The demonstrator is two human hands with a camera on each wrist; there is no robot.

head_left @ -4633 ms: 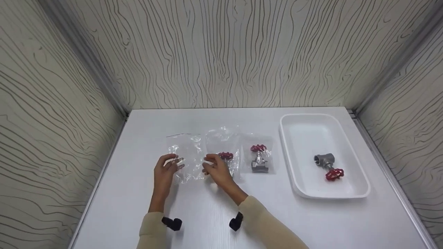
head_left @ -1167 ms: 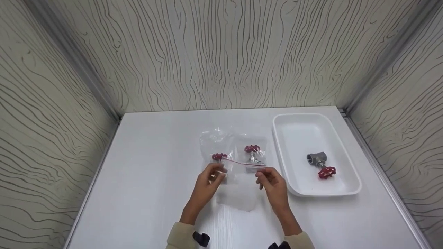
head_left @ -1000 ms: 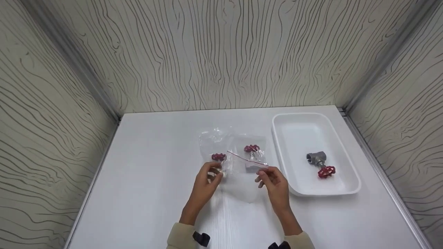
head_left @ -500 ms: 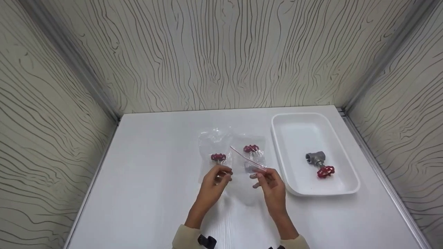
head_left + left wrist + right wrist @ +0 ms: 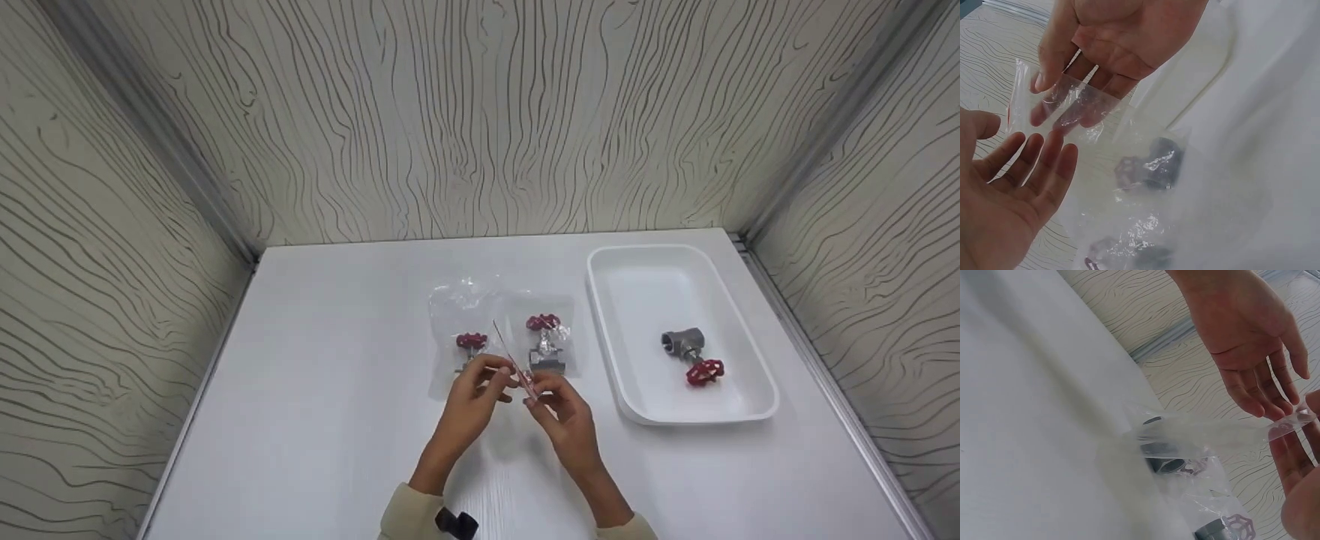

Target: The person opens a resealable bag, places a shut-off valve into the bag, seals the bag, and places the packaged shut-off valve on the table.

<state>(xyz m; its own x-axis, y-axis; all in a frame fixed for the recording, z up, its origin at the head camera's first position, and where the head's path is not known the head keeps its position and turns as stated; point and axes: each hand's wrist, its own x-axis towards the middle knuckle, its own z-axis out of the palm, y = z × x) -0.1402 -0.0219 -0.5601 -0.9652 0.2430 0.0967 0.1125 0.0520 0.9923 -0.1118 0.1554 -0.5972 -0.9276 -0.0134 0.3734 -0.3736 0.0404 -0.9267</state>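
Observation:
Pinched between the thumb and fingers of my right hand [image 5: 571, 431] [image 5: 1129, 39] [image 5: 1303, 495] is a clear plastic bag [image 5: 524, 381] [image 5: 1092, 115] [image 5: 1207, 436] with a red line at its mouth. The bag is seen nearly edge-on in the head view and looks to have nothing in it. My left hand [image 5: 469, 409] [image 5: 1013, 205] [image 5: 1249, 343] is at the bag's other side, its fingers loosely bent and touching the plastic. Behind the hands lie two bagged valves with red handwheels, the left one [image 5: 471, 340] partly hidden by my left hand, the right one [image 5: 547, 360] beside it.
To the right stands a white tray [image 5: 615, 360] with one unbagged metal valve [image 5: 684, 343] lying in it, its red handwheel toward the front. Wood-patterned panels [image 5: 450, 120] rise behind the table [image 5: 322, 375] and at both sides.
The flat bag came from the left of the bagged valves to in front of them. Over the last second it has turned edge-on, and my right hand has moved left, closer to my left hand.

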